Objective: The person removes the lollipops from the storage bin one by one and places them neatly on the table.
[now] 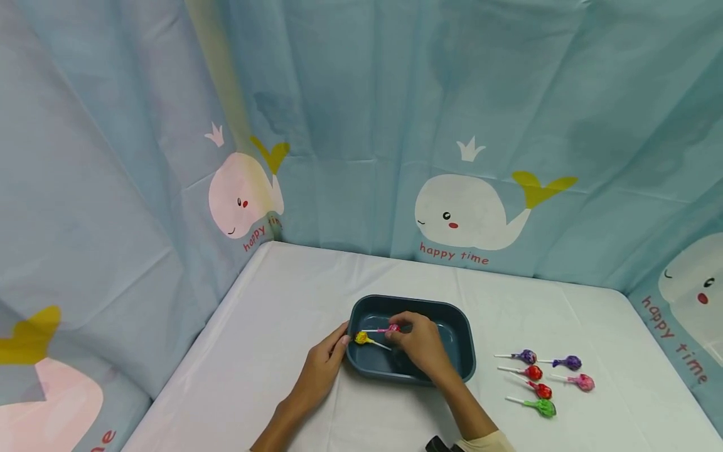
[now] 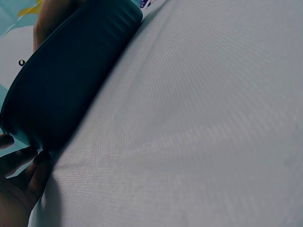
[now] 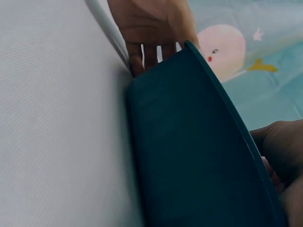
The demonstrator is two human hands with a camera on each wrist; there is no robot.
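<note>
A dark teal rectangular tub (image 1: pixel 464 342) stands on the white cloth in the head view. Inside its left half, my right hand (image 1: pixel 422 345) pinches the head of a pink lollipop (image 1: pixel 393 328), whose white stick points left. A yellow lollipop (image 1: pixel 361 338) lies beside it on the tub's floor, stick toward the right. My left hand (image 1: pixel 319 371) rests against the tub's left end, thumb up near the rim. The left wrist view shows the fingertips (image 2: pixel 43 155) touching the tub's outer wall low down. From the right wrist, the tub's wall (image 3: pixel 189 142) hides most of the inside.
Right of the tub lie several lollipops on the white tablecloth (image 1: pixel 254 376): purple (image 1: pixel 570 362), red (image 1: pixel 533 372), pink (image 1: pixel 584 382) and green (image 1: pixel 545 408). A blue whale-print curtain (image 1: pixel 361 125) hangs behind and at both sides of the table.
</note>
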